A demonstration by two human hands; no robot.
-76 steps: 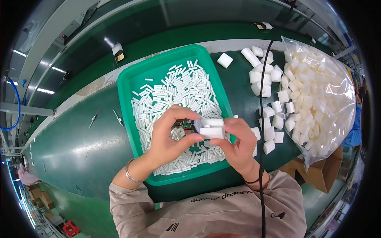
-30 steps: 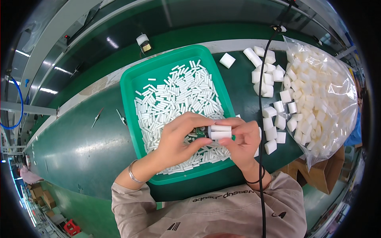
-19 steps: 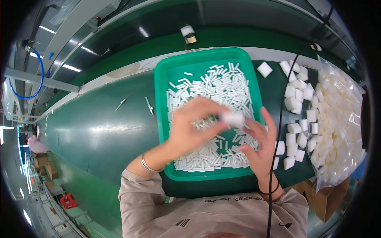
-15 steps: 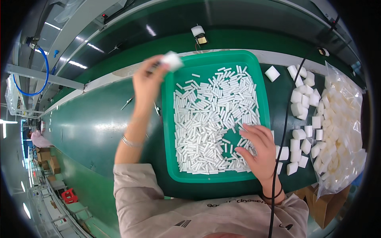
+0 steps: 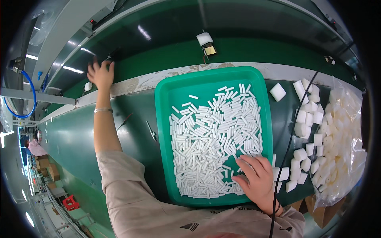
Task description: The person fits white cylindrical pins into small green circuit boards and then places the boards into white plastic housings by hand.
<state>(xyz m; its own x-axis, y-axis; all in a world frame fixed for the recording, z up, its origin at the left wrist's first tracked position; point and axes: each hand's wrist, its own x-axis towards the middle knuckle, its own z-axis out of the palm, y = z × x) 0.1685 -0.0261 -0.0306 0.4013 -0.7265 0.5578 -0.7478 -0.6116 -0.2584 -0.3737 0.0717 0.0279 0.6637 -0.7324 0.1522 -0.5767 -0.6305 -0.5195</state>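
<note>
- White rods: loose heap in the green tray; tray floor shows along the top.
- Right hand: over the tray's lower right corner, thumb and fingers apart, loosely curled. Contact with rods: can't tell.
- Left hand: well off the tray, over the green belt, fingers splayed wide. Nearest item: white piece on the belt.
- Edges: tray's far rim sits at the pale table-edge strip; near rim close to the beige shirt.
- Room: wide stretch of tabletop left, with two thin tools on it. Right is tighter: white foam blocks, then clear bag. Black cable crosses that side.
- Writing: dark lettering and striped mark on shirt; lettering partly hidden.
</note>
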